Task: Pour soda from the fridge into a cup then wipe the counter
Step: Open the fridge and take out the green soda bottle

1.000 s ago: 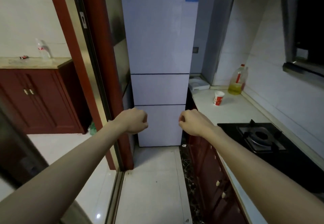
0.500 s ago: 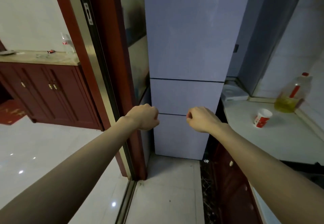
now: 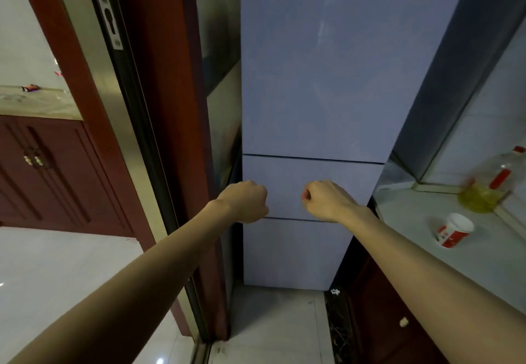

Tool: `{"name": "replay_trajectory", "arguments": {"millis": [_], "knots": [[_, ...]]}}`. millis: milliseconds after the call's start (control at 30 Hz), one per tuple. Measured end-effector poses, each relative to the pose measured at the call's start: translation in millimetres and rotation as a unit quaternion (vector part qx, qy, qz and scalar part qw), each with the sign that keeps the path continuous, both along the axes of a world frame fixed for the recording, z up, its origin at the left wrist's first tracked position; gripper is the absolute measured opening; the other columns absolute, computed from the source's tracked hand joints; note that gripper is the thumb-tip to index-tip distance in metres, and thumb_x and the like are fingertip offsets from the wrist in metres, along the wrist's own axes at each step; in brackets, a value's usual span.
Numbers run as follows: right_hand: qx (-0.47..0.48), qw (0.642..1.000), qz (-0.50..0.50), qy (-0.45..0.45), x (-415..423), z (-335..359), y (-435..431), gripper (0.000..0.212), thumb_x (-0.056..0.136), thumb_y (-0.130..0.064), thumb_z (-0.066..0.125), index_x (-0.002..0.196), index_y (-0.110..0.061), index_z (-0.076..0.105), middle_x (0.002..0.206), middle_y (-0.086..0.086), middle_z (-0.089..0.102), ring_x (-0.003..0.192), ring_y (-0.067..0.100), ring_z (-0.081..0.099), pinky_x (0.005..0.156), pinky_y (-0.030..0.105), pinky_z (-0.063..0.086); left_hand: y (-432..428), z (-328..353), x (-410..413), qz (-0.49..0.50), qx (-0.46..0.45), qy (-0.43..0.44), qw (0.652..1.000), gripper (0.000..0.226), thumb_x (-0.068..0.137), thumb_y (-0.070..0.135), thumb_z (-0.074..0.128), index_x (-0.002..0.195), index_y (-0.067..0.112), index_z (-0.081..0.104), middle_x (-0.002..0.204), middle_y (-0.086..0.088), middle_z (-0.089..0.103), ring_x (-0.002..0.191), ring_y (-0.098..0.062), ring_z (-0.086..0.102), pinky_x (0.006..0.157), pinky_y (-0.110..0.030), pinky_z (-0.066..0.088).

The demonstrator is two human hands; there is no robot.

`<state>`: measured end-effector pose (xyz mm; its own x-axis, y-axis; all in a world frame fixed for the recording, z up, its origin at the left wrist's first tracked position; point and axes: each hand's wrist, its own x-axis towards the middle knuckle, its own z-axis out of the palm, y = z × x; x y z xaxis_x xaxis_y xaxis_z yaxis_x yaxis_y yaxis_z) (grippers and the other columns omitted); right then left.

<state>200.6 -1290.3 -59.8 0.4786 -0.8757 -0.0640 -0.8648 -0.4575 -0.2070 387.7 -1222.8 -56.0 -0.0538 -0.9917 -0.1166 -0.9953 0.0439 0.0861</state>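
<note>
Dark red cabinet (image 3: 57, 175) with a pale stone top: well to the left of the fridge, seen through the doorway. Red wooden door frame (image 3: 170, 107) with a metal track: just beside the fridge's left side.

Left hand (image 3: 244, 203): fingers curled into a fist, holding nothing, raised in front of the fridge's left edge at its middle compartment. Contact with the fridge cannot be determined.

Fridge (image 3: 313, 79): pale, three compartments stacked, all closed.

Right hand (image 3: 327, 200): also a closed fist, empty, in front of the middle compartment, near the left hand but apart from it.

Counter (image 3: 412, 215): pale surface directly right of the fridge. Red-and-white paper cup (image 3: 454, 231): stands on the counter, right of the fridge, mouth open. Oil bottle (image 3: 481, 198): yellow contents, red cap, blurred, on the counter behind the cup, further right of the fridge.
</note>
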Motion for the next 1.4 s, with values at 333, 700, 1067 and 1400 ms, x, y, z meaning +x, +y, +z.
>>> {"name": "replay_trajectory", "arguments": {"millis": [333, 700, 1067, 1400], "knots": [[-0.022, 0.996, 0.056, 0.065, 69.3, -0.8, -106.3, 0.021, 0.090, -0.016, 0.049, 0.090, 0.000, 0.063, 0.098, 0.015, 0.065, 0.082, 0.031, 0.061, 0.065, 0.036, 0.050, -97.1, -15.5, 42.3, 0.031, 0.017, -0.018, 0.999, 0.030, 0.096, 0.025, 0.047, 0.069, 0.013, 0.038, 0.068, -0.003, 0.044, 0.076, -0.032, 0.058, 0.066, -0.036, 0.044], [-0.074, 0.964, 0.218, 0.130, 162.3, 1.5, -222.1, 0.032, 0.097, -0.013, 0.044, 0.126, -0.003, 0.054, 0.131, 0.016, 0.049, 0.118, 0.030, 0.049, 0.091, 0.034, 0.044, -173.1, -18.8, 73.3, 0.186, 0.048, 0.049, 0.980, 0.029, 0.097, 0.024, 0.046, 0.114, 0.005, 0.060, 0.119, -0.013, 0.062, 0.104, -0.029, 0.061, 0.077, -0.030, 0.046], [-0.402, 0.812, 0.360, 0.224, 236.3, 5.3, -286.3, 0.036, 0.101, -0.018, 0.035, 0.121, -0.004, 0.062, 0.137, 0.019, 0.051, 0.136, 0.037, 0.035, 0.122, 0.049, 0.006, -197.5, -31.3, 95.1, 0.299, 0.008, 0.077, 0.951, 0.040, 0.093, 0.025, 0.050, 0.129, 0.007, 0.053, 0.129, -0.014, 0.059, 0.111, -0.030, 0.059, 0.075, -0.026, 0.040], [-0.450, 0.774, 0.232, 0.380, 259.5, 7.6, -292.9, 0.030, 0.096, -0.024, 0.051, 0.121, -0.008, 0.052, 0.129, 0.017, 0.047, 0.125, 0.034, 0.039, 0.117, 0.043, 0.021, -234.3, -49.2, 97.5, 0.362, -0.041, 0.220, 0.905, 0.033, 0.100, 0.025, 0.045, 0.124, 0.006, 0.055, 0.126, -0.011, 0.059, 0.111, -0.025, 0.057, 0.077, -0.024, 0.039]]}}
